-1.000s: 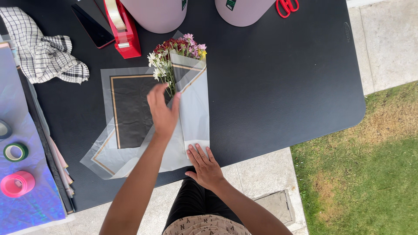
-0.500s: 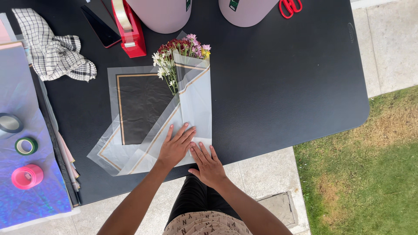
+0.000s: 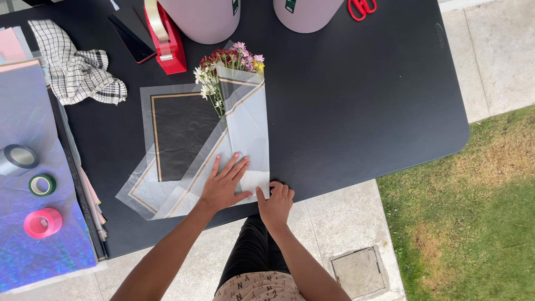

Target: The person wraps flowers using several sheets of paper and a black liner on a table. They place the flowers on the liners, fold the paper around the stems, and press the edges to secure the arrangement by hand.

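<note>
A small bunch of mixed flowers point(image 3: 228, 61) lies on a translucent wrapping sheet point(image 3: 178, 134) with gold border lines, on a black table point(image 3: 356, 106). One side of the sheet is folded over the stems into a pale flap point(image 3: 248, 122). My left hand point(image 3: 224, 184) lies flat, fingers spread, pressing the lower part of the folded flap. My right hand point(image 3: 274, 203) is beside it at the flap's bottom right corner, fingers curled on the paper's edge near the table's front edge.
A red tape dispenser point(image 3: 164, 36) and a dark phone point(image 3: 132, 39) lie behind the sheet, with two pale round containers point(image 3: 203, 19) and red scissors point(image 3: 362, 6) at the back. A checked cloth point(image 3: 75, 69) lies left. Tape rolls point(image 3: 42, 222) rest on an iridescent sheet point(image 3: 33, 167).
My left hand came down from the middle of the bundle to press flat on the lower flap. My right hand slid to the flap's bottom right corner.
</note>
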